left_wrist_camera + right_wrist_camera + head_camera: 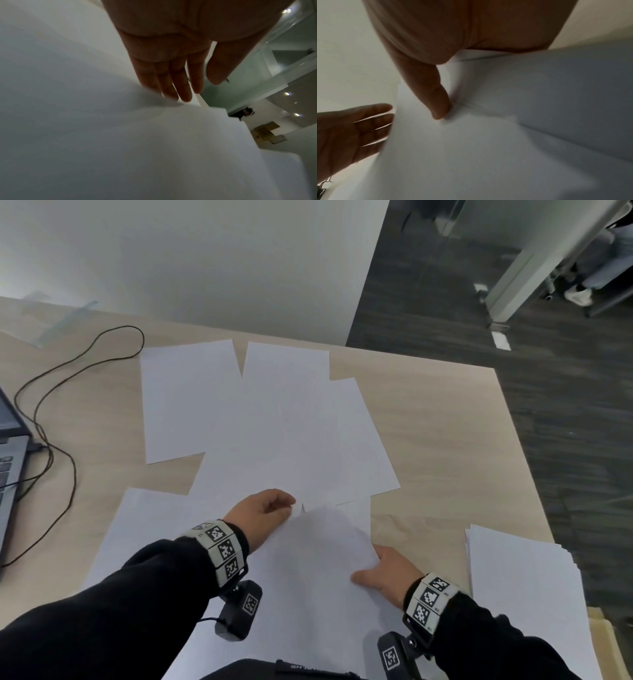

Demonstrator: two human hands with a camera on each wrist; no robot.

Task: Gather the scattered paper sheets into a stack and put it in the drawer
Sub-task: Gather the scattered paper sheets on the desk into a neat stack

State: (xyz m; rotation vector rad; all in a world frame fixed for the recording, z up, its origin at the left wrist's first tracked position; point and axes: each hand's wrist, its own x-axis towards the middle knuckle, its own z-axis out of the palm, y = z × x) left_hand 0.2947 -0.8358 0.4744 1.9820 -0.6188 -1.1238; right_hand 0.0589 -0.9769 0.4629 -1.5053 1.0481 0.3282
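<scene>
The light wood desk (445,422) fills most of the head view, with a white wall behind it and dark floor to the right. Across its middle lie the scattered paper sheets (267,419), several white pages overlapping at angles, with more spread along the near edge under the person's arms. A gathered stack (524,587) of sheets sits at the near right corner of the desk, apart from the loose ones. At the left edge a laptop (10,453) shows in part, and a thin dark cable (68,364) loops from it over the desk top.

Nearest the person, one lifted sheet (322,546) bows upward between both hands. The right hand (387,573) grips its right edge, thumb (436,97) pressed on top and the fingers hidden underneath. The left hand (263,515) is at the sheet's far left corner; in the left wrist view its fingers (171,81) lie straight and relaxed with their tips touching the paper, nothing pinched. Both wrists wear bands with black-and-white markers. No drawer shows in any view.
</scene>
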